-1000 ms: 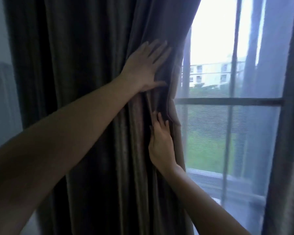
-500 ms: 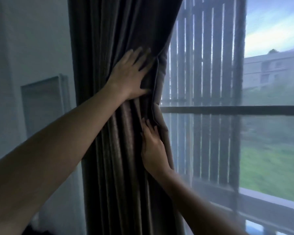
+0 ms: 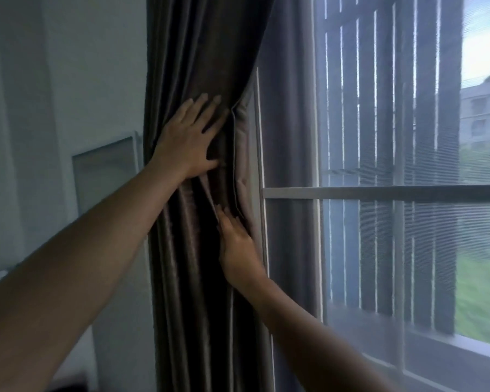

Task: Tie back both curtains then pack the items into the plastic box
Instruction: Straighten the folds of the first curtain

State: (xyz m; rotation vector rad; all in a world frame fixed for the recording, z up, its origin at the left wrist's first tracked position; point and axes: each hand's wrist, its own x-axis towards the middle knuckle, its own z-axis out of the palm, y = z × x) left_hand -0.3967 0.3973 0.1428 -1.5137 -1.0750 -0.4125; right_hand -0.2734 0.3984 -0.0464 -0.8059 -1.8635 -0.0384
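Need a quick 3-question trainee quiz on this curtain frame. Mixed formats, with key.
1. True or false: a tie-back is already wrapped round the curtain.
2. The left hand and right hand both touch the curtain. Which is higher? A) left B) right C) level
3. Fill in: both hands lie on the folds with fingers ____ (straight / curled in a fist).

Key
1. False; none shows.
2. A.
3. Straight; both press the gathered fabric beside the window, gripping nothing.
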